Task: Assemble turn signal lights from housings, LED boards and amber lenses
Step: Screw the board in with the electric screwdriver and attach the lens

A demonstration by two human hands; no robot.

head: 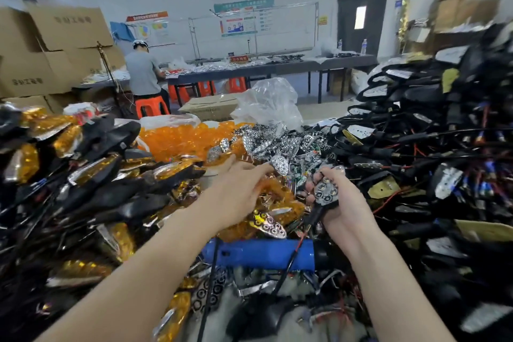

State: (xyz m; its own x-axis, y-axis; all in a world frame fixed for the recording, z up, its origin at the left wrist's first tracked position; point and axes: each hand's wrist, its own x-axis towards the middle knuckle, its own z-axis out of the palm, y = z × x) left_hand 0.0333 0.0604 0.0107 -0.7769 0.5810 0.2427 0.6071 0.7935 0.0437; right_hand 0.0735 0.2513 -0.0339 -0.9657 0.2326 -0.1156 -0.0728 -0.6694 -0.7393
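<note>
- The black housing [326, 197], a dotted silver insert already seated in it, is cupped face-up in the right hand [344, 211] with the fingers curled round it, probably so the next part can be dropped in.
- The left hand [238, 189] is stretched towards a loose silver plate [279, 165]; whether it is already pinched cannot be told.
- The amber lenses [180, 141] are heaped just behind, presumably kept within reach.

Black plastic housing [322, 206], silver LED board [326, 189] seated face up inside, gripped in right hand [345, 204]; amber lenses [188, 139] heaped behind.
</note>
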